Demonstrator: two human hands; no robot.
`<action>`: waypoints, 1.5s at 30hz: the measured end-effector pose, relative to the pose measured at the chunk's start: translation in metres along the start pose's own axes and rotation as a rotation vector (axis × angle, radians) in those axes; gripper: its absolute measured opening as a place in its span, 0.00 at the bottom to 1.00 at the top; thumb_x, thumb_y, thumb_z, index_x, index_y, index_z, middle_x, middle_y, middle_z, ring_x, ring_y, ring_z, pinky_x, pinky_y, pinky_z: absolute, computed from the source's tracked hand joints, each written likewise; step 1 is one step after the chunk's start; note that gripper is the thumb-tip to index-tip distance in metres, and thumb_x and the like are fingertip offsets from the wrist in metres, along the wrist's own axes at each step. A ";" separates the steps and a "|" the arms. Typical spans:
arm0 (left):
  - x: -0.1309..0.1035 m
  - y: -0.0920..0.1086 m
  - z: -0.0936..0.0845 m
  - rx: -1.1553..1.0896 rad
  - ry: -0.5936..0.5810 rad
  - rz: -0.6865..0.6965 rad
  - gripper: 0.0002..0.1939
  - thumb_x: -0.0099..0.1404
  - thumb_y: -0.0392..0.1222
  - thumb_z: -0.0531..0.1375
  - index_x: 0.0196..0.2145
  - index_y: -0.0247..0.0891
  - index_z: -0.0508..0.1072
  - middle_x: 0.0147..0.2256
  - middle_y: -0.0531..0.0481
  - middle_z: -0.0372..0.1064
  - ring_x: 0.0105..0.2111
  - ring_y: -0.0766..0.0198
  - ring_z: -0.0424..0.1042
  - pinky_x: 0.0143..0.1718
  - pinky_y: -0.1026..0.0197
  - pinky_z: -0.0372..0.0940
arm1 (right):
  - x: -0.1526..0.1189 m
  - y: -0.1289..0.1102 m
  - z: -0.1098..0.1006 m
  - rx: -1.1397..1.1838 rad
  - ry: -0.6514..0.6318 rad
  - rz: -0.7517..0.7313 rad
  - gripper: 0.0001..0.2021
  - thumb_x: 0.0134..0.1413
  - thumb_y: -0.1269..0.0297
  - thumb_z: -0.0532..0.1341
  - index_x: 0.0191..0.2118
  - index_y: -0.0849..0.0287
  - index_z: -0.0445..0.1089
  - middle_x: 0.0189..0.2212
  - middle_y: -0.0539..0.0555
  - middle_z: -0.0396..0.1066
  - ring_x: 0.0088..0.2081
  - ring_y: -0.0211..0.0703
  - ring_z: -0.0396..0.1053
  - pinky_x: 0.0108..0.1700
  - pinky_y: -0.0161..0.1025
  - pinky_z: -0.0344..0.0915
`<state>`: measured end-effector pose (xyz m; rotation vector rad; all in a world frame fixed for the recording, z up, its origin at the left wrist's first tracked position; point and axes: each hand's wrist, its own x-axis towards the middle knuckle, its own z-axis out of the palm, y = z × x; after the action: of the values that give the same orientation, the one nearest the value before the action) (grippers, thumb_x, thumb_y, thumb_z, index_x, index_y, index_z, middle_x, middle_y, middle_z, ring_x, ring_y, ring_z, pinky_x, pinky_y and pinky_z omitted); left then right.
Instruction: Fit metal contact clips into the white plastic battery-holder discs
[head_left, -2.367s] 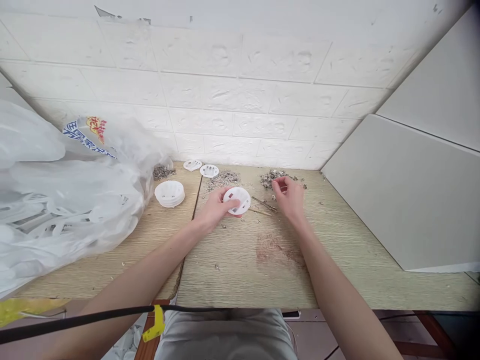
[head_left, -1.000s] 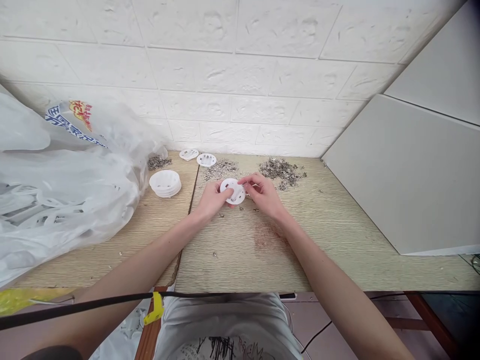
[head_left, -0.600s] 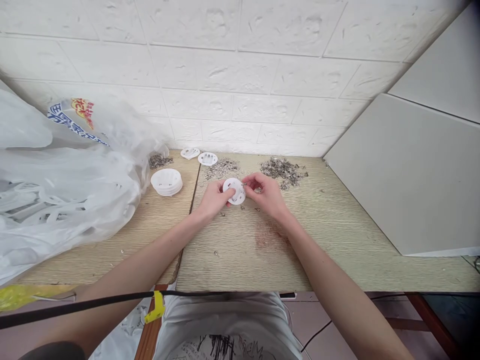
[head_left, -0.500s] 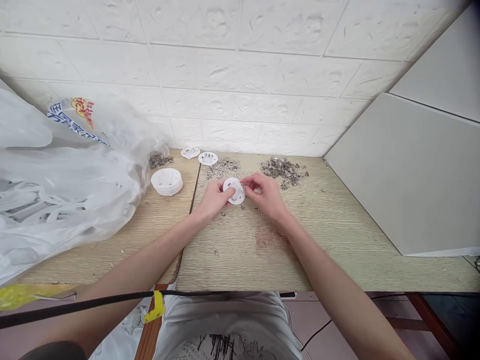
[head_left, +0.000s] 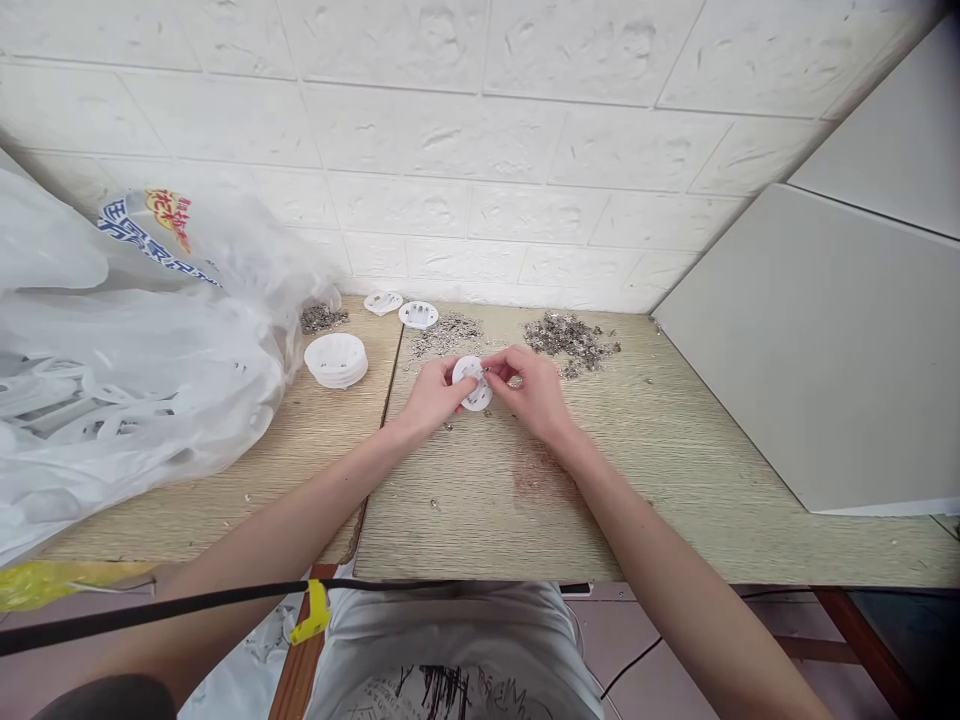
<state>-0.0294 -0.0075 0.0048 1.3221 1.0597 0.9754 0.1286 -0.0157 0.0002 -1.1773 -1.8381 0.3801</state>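
My left hand (head_left: 439, 392) grips a round white plastic disc (head_left: 472, 397) by its left side, thumb across its face. The disc is tilted up toward me and carries small slots and metal bits. At its upper right edge, my right hand (head_left: 531, 388) pinches a small metal clip (head_left: 486, 370) between thumb and forefinger, against or very near the disc. Behind the hands lie a heap of small silvery metal pieces (head_left: 450, 335) and a darker heap of metal clips (head_left: 570, 340). A few loose pieces lie below the disc.
A stack of white discs (head_left: 336, 360) stands to the left, with two slotted discs (head_left: 418, 315) near the wall. A large clear plastic bag (head_left: 247, 390) of white parts fills the left side. A grey panel (head_left: 825, 360) leans at right. A black cable (head_left: 225, 598) crosses in front.
The disc has turned slightly in my left hand, and the right fingertips have shifted a little along its edge. The whole view has moved slightly.
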 end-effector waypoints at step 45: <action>0.001 -0.004 -0.007 -0.019 -0.047 0.090 0.14 0.56 0.50 0.64 0.31 0.35 0.73 0.25 0.52 0.68 0.24 0.69 0.64 0.25 0.65 0.56 | 0.001 -0.009 -0.005 0.564 -0.128 0.357 0.12 0.46 0.56 0.69 0.33 0.59 0.73 0.30 0.52 0.74 0.32 0.41 0.71 0.37 0.42 0.69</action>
<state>-0.0365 -0.0047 0.0007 1.3807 0.9595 1.0139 0.1273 -0.0206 0.0089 -1.0861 -1.4701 1.1174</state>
